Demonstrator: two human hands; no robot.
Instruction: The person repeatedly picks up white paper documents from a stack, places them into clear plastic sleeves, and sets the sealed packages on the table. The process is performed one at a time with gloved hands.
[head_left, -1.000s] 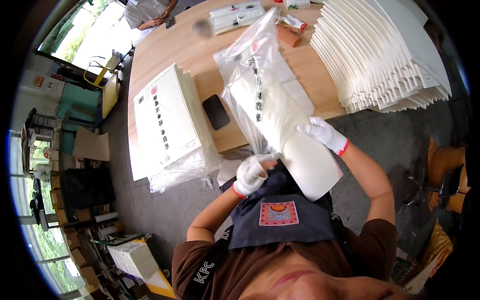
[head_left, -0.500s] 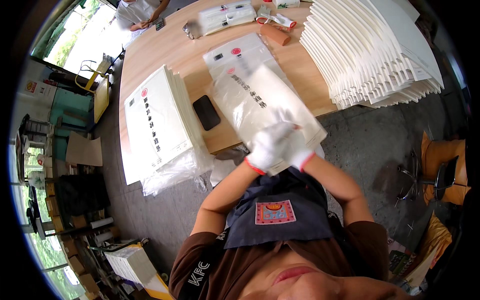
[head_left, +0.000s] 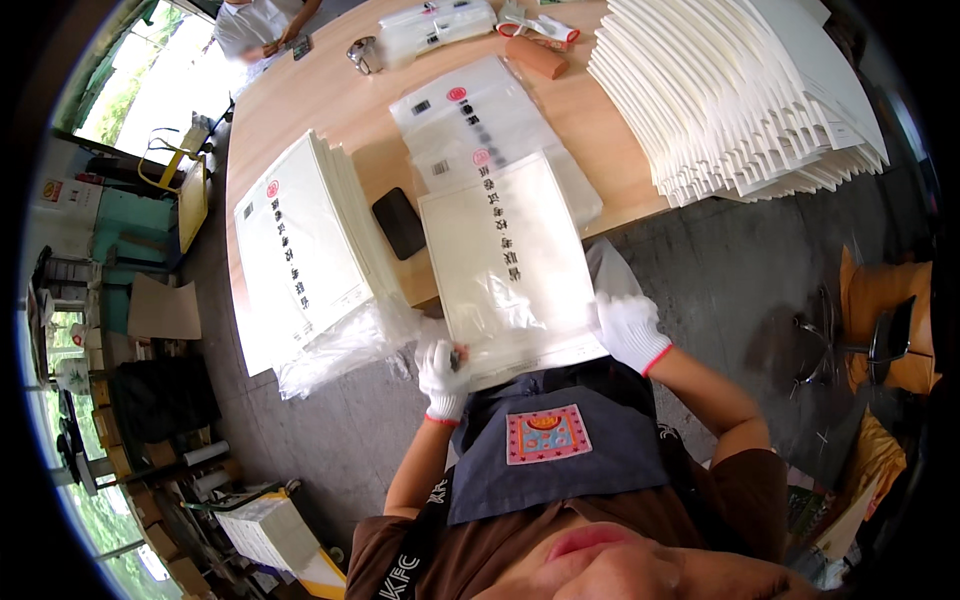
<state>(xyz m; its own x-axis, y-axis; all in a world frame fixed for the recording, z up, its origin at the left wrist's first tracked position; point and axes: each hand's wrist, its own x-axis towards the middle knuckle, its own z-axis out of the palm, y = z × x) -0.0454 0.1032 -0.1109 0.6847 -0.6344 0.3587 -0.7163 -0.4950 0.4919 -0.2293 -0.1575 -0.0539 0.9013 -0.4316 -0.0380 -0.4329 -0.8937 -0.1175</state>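
A clear plastic bag (head_left: 515,318) with a cream printed sheet or packet of paper (head_left: 535,235) inside reaches from the table's front edge to my apron. My left hand (head_left: 442,378), in a white glove with a red cuff, is closed on the bag's near left corner. At the near right edge, my right hand (head_left: 632,330), gloved alike, grips the bag's side with bent fingers. Beneath its far end lie flat, printed clear bags (head_left: 475,110). A stack of bagged paper packets (head_left: 305,225) stands to the left, its loose plastic hanging past the table edge.
A black phone (head_left: 399,222) lies between the stack and the bag. On the right, a tall fanned pile of white paper (head_left: 710,100) overhangs the table edge. Farther back are an orange-brown cylinder (head_left: 536,57) and rolled plastic bags (head_left: 437,28). Another person (head_left: 265,28) sits at the far left.
My hands were together at the packet's near end and have moved apart to its two sides. The packet, slanted before, has turned nearly straight and lies flatter.
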